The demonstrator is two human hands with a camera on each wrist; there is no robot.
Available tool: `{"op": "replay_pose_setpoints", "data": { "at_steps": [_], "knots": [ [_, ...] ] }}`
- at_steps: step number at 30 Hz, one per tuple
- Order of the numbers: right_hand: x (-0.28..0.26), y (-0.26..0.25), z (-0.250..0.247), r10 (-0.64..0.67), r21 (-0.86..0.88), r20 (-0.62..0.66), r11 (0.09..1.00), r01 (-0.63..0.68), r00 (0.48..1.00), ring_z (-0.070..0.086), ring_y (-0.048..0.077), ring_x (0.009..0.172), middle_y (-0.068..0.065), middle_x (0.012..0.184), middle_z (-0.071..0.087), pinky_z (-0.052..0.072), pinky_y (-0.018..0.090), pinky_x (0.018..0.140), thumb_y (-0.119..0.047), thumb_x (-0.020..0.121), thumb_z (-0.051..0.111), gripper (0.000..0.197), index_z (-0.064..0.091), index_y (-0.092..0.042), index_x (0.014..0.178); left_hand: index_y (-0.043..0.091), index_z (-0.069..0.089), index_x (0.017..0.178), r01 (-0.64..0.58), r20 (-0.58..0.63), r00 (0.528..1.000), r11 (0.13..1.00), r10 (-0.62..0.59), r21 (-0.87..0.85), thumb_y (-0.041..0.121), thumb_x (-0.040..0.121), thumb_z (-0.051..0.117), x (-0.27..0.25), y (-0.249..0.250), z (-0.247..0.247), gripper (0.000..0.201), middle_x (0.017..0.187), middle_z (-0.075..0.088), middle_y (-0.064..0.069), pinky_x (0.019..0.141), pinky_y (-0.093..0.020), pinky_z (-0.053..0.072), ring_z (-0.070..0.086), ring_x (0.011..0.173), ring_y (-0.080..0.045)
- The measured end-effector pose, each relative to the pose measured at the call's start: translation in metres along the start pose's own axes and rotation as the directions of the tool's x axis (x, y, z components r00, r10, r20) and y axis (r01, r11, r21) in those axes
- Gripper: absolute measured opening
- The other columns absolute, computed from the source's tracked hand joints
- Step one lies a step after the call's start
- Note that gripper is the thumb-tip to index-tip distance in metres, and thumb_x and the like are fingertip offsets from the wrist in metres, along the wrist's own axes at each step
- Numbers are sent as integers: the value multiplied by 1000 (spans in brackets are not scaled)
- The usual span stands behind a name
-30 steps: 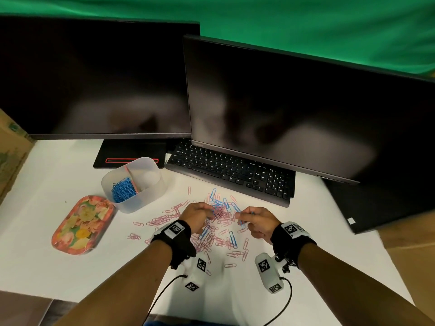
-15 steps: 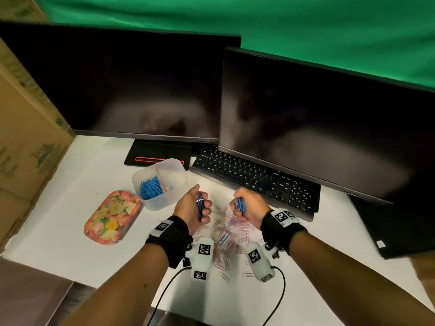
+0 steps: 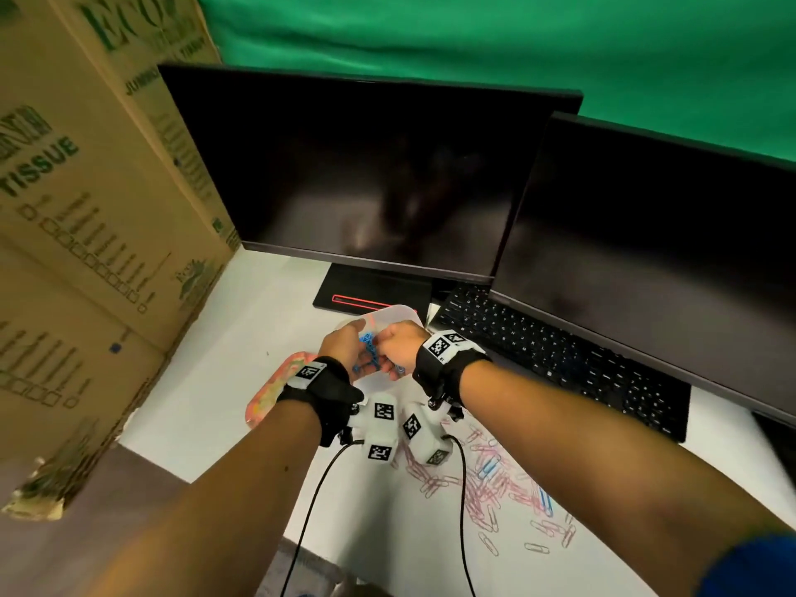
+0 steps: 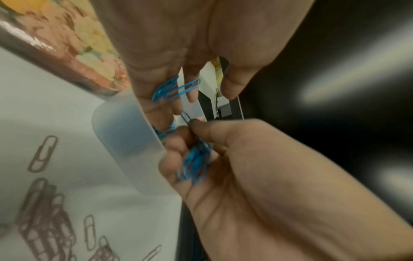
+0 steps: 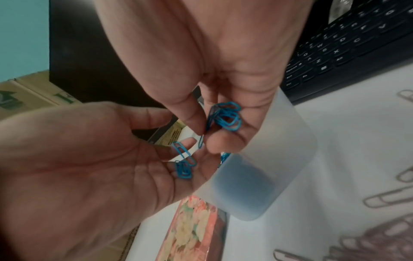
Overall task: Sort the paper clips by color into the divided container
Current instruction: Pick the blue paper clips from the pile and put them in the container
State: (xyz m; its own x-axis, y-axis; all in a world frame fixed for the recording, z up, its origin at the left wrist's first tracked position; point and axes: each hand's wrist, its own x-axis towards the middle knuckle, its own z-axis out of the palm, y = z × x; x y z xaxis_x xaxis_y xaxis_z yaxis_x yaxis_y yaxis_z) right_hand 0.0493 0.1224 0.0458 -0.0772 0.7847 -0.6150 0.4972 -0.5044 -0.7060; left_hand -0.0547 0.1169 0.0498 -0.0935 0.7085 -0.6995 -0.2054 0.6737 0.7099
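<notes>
Both hands meet over the translucent divided container (image 3: pixel 398 314), above its blue-clip compartment (image 5: pixel 245 185). My left hand (image 3: pixel 351 338) lies open, palm turned up, with a few blue paper clips (image 4: pixel 176 88) lying loose on its fingers (image 5: pixel 156 169). My right hand (image 3: pixel 390 344) pinches a bunch of blue paper clips (image 5: pixel 225 114) between thumb and curled fingers, close against the left fingertips. A pile of mostly pink paper clips (image 3: pixel 486 489), with a couple of blue ones (image 3: pixel 489 467) in it, lies on the white table near my right forearm.
A flowered pink tray (image 3: pixel 267 402) sits just left of the container. A black keyboard (image 3: pixel 560 359) and two dark monitors (image 3: pixel 366 174) stand behind. Tall cardboard boxes (image 3: pixel 86 209) wall off the left side.
Both hands lifted from the clip pile and moved left to the container, carrying blue clips. The left hand, closed on clips half a second ago, now lies open.
</notes>
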Motion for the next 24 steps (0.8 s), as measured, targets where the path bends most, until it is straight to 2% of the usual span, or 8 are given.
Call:
{"op": "replay_pose_setpoints", "data": {
  "at_steps": [4,7,12,14,17,20,22,24],
  "knots": [
    [9,-8,3,-22,-123,-51,992,16,998,71,28,90,18,105,71,59,35,82,-12,95,43,30,67,-3,111,16,53,113,-5,-15,1000,994,6,106,33,92,53,10,3,2,26,123,56,-18,96,-54,48,56,112,-40],
    [17,-14,4,-50,-186,-54,982,39,997,70,26,93,16,105,70,58,34,83,-14,95,44,29,66,-2,109,18,53,107,-56,-23,998,980,61,193,35,94,50,11,7,4,21,115,57,-13,102,-49,45,55,107,-35],
    [11,-21,3,-105,-297,81,947,124,991,63,28,104,14,109,64,54,37,90,-9,93,46,28,62,-5,115,13,50,124,-157,-45,984,955,173,253,28,95,50,11,9,-1,34,113,54,-8,103,-45,44,50,101,-26],
    [12,-19,1,-131,-295,99,943,155,986,60,26,102,11,109,61,55,33,82,-6,90,46,34,60,-7,121,13,52,122,-191,-51,976,943,212,273,27,95,51,10,10,-6,31,113,54,-7,103,-47,43,49,101,-25],
    [8,-7,-15,-202,-20,7,979,202,979,59,19,81,5,89,60,55,29,75,4,87,47,34,63,-2,116,18,56,106,-218,-70,967,933,247,287,25,94,52,8,10,-16,15,109,54,-7,102,-48,45,52,105,-27],
    [-8,20,-46,-99,474,-35,874,103,994,48,11,45,3,52,50,40,16,45,7,92,43,21,57,-4,81,21,61,89,-312,-40,939,894,342,321,22,93,53,2,6,-20,9,105,62,-7,96,-46,50,59,105,-29],
    [-27,50,-74,-35,591,-79,803,75,996,47,10,36,3,46,49,40,15,40,5,93,43,24,52,-7,74,21,63,80,-378,7,915,848,404,372,20,90,56,-3,-4,-18,13,96,68,-8,89,-43,53,63,95,-30],
    [-45,87,-96,19,519,-184,851,80,983,55,13,43,6,55,57,48,19,48,5,92,47,17,59,-4,86,18,63,74,-445,77,886,792,457,417,15,89,57,-12,-17,-13,16,80,68,-6,81,-35,52,63,80,-24]
  ]
}}
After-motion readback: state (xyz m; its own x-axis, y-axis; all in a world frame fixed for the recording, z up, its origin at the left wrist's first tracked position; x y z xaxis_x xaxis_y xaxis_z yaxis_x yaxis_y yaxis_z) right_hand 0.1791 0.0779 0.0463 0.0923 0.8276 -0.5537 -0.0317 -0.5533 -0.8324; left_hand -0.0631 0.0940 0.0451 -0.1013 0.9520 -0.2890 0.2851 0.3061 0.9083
